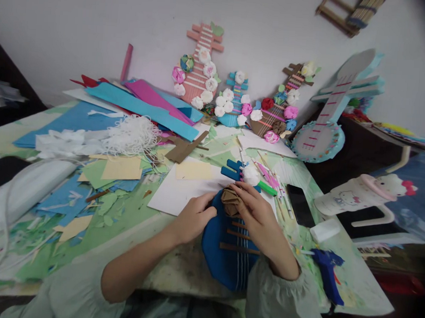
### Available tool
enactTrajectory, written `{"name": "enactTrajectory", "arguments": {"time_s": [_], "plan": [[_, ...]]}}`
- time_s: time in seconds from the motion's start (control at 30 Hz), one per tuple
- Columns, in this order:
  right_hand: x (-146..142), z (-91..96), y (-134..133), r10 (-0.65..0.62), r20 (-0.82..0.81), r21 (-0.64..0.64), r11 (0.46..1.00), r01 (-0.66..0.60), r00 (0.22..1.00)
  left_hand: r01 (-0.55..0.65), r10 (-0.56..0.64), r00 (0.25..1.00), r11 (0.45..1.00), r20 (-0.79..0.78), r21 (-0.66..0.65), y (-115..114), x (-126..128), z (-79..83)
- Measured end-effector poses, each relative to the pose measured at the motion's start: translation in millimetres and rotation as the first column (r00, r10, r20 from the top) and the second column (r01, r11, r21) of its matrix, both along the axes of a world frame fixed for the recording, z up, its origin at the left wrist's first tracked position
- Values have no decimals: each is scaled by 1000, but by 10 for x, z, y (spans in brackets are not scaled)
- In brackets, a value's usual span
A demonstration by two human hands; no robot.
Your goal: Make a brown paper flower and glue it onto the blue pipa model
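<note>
A blue paper pipa with white strings and brown strips lies tilted at the table's front edge. My left hand grips its upper left edge, fingers curled and thumb on top. On the pipa's upper body sits a brown crumpled paper flower. My right hand closes over the flower from the right, its fingertips pressed on it. Just beyond, a white paper flower sits on the neck near the blue pegs. A green strip shows beside the neck.
Decorated paper pipas lean against the wall. Coloured paper sheets, white string and paper scraps cover the left side. To the right are a phone, a blue glue gun and a white cup.
</note>
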State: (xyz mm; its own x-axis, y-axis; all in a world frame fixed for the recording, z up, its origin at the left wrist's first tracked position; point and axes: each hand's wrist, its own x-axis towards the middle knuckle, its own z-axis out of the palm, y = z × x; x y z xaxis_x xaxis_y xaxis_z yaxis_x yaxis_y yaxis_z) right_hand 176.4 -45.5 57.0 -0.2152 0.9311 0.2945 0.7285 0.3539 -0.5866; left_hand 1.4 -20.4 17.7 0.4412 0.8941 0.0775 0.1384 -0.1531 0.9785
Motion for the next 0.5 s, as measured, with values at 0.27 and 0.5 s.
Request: {"name": "enactTrajectory", "arguments": {"time_s": [0.27, 0.5], "plan": [[-120, -191, 132, 88, 199, -93, 993, -71, 976, 176, -138, 983, 885, 118, -431, 107, -188, -156], [-233, -348, 149, 89, 212, -54, 995, -79, 973, 149, -57, 976, 883, 212, -446, 179, -326, -245]]}}
